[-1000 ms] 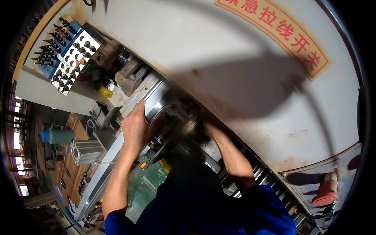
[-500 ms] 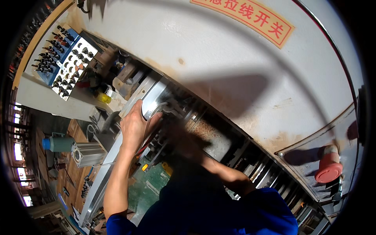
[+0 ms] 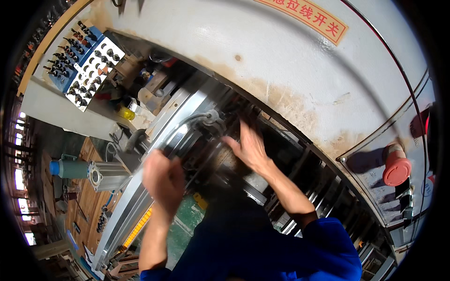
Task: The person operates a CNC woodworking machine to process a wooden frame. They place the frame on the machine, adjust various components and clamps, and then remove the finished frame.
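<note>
Avoid snagging grey cable (image 3: 193, 118) by careless reaching with right hand (image 3: 253, 147), wide between thumb and fingers; cannot judge grip of blurred left hand (image 3: 163, 180).

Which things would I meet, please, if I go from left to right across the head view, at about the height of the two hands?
Green bottle with a blue cap → ribbed silver metal cylinder → left hand, blurred → right hand → red push button.
</note>
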`<state>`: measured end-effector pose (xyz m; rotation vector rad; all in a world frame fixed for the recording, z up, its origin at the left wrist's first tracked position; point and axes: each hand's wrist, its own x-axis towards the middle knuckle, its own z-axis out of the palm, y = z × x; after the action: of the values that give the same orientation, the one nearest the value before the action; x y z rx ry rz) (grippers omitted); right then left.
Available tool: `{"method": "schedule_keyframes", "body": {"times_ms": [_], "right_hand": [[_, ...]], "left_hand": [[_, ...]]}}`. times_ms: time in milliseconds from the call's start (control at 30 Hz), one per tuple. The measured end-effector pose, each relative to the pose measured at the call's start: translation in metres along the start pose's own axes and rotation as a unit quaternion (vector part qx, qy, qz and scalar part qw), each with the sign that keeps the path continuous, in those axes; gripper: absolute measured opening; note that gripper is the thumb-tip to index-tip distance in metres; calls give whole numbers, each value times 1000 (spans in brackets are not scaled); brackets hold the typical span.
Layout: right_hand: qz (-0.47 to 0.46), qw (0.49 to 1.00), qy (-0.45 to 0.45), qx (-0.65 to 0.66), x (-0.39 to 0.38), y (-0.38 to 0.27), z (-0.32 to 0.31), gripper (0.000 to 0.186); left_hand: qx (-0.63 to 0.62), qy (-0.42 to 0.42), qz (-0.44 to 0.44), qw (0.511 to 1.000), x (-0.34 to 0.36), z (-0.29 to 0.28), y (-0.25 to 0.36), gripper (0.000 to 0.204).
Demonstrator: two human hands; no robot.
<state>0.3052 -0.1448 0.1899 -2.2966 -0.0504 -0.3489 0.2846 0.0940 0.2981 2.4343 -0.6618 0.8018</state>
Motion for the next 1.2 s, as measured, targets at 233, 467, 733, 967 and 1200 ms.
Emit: {"method": "schedule_keyframes", "body": {"times_ms": [233, 467, 733, 967, 1200], "right_hand": [[-49, 995, -82, 26, 41, 18, 4, 119], [-3, 997, -79, 16, 43, 11, 12, 71], [-33, 998, -46, -19, 43, 59, 68, 70], [-79, 992, 95, -36, 40, 73, 79, 81], [-107, 992, 16, 60, 37, 54, 79, 42]], "left_hand": [[-79, 28, 84, 993, -16, 90, -2, 14], [-131, 70, 204, 968, 17, 126, -12, 21], [-148, 56, 196, 968, 45, 132, -5, 30], [-218, -16, 164, 962, -60, 91, -6, 9], [-250, -216, -53, 942, -287, 120, -9, 5]]}}
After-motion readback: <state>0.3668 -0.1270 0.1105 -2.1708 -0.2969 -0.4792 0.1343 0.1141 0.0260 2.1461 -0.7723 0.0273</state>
